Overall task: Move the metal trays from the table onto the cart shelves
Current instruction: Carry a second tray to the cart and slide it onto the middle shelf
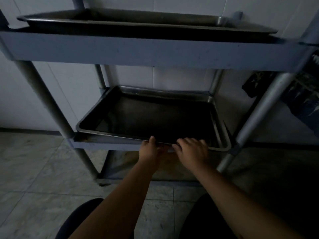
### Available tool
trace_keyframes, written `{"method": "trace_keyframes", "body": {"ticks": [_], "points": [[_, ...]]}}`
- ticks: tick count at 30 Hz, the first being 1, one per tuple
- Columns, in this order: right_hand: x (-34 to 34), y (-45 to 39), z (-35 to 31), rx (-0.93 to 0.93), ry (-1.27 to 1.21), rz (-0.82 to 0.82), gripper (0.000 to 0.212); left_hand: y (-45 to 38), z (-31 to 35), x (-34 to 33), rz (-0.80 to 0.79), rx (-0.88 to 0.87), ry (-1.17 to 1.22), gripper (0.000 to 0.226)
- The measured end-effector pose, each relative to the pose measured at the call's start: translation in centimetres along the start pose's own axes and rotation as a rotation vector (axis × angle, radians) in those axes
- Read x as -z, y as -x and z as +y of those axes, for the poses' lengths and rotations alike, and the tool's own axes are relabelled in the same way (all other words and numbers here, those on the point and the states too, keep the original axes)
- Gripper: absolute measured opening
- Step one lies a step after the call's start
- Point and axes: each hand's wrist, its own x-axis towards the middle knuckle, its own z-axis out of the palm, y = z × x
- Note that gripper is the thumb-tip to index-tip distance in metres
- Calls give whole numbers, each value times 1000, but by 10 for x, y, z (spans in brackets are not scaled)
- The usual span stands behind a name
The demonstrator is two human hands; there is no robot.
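Note:
A dark metal tray lies on the cart's middle shelf, skewed, with another tray's rim showing beneath it at the right. My left hand grips the top tray's near edge, thumb over the rim. My right hand rests on the same edge just to the right, fingers curled over it. A further metal tray sits on the top shelf.
The cart's round posts stand at its corners against a white tiled wall. A dark patterned object is behind the right post. The bottom shelf and pale floor tiles lie below; my dark-clad knees are at the frame's bottom.

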Motion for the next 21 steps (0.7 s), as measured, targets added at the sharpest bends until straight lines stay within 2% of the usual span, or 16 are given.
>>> {"method": "trace_keyframes", "body": {"ticks": [1,2,3,4,5,6,9,11,14,17,21], "points": [[-4,-2,8,1,18,51,35,0,4,6,-50,-32,-279,30],[-9,-4,16,11,23,83,35,-2,9,15,-77,-153,-610,35],[-13,-6,22,23,17,82,36,-6,15,27,-50,-358,-931,39],[-17,-9,27,34,11,80,38,-10,23,40,30,-598,-1165,42],[-19,-11,29,29,5,77,39,-13,32,52,108,-788,-1295,42],[-21,-13,31,24,-9,79,41,-20,40,62,160,-899,-1404,42],[-25,-18,35,1,-30,93,42,-43,53,83,122,-892,-1741,43],[-27,-21,37,-8,-30,89,42,-53,52,88,91,-1030,-1766,40],[-30,-27,41,7,-39,100,40,-62,50,87,146,-1176,-1669,50],[-31,-39,48,14,-67,94,35,-70,50,79,194,-1188,-1649,50],[-37,-49,49,0,-69,82,40,-86,54,77,190,-1217,-1636,52]]}}
